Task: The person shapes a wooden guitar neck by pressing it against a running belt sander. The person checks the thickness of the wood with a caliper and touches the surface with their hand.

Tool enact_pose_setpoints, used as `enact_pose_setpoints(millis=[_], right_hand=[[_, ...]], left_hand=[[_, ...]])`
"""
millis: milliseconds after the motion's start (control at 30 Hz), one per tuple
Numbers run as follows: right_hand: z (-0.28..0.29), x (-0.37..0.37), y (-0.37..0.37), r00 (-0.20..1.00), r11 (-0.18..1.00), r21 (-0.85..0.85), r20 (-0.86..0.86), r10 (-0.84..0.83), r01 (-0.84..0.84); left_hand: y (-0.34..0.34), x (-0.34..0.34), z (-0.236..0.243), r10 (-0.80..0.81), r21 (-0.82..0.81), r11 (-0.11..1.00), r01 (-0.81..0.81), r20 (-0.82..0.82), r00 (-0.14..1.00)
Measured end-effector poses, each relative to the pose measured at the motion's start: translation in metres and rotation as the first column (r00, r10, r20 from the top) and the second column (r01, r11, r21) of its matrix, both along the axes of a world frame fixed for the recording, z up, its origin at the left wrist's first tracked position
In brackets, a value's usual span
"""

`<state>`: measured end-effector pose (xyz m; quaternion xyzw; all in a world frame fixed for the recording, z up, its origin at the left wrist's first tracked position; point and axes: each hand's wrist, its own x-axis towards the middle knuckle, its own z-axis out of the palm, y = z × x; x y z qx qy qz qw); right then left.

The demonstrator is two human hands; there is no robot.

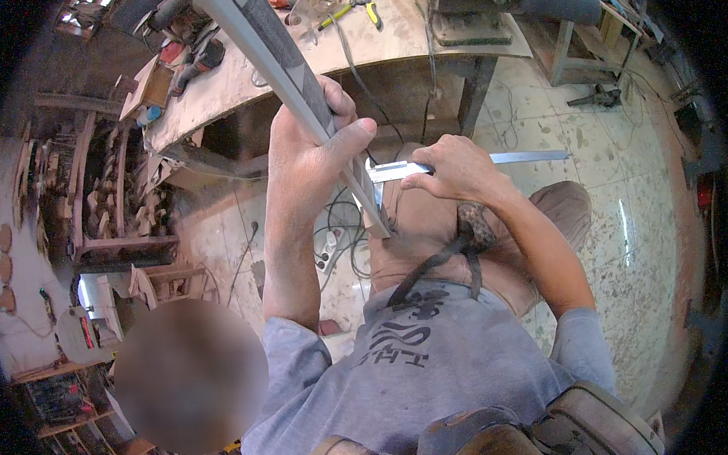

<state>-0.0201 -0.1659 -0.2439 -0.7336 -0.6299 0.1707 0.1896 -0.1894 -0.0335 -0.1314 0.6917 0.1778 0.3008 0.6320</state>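
Observation:
My left hand [317, 137] is wrapped round a long, grey, straight-edged bar [271, 61], which slants from the top of the view down to my thigh. In my right hand [458, 166] is a silver vernier caliper [530, 157], its beam pointing off to the right. The caliper's jaws [378, 183] are at the bar's lower part, just below my left hand. Whether they touch the bar on both sides I cannot tell. The bar's lower end [378, 227] lies over my brown trousers.
Ahead stands a wooden workbench [406, 45] with yellow-handled pliers [373, 14] and power tools [196, 66] on it. Cables and a white power strip [327, 249] lie on the tiled floor. Wooden racks [122, 196] stand at the left, and a blurred round patch covers the lower left.

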Motion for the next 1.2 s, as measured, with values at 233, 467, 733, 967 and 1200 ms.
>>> enact_pose_setpoints(millis=[233,467,733,967,1200], right_hand=[[-0.013,-0.001,0.003,0.999,1.0,0.002,-0.032,0.018,-0.018],[-0.032,-0.001,0.013,0.997,0.999,0.003,-0.065,0.043,-0.043],[-0.052,0.007,0.022,0.992,0.999,-0.045,-0.129,-0.004,-0.002],[-0.069,0.017,0.021,0.957,0.985,0.026,-0.244,-0.16,0.171],[-0.088,0.019,-0.002,0.665,0.962,-0.202,-0.695,-0.272,0.183]], left_hand=[[0.01,0.002,-0.014,0.003,0.045,0.999,-0.002,-0.003,1.0],[0.038,0.016,-0.068,-0.259,-0.178,0.928,0.329,0.327,0.909],[0.05,0.05,-0.079,-0.051,-0.299,0.952,0.072,0.076,0.996],[0.058,0.054,-0.078,0.043,-0.323,0.946,-0.033,0.022,0.999],[0.074,0.046,-0.075,0.191,-0.418,0.899,-0.133,0.1,0.977]])
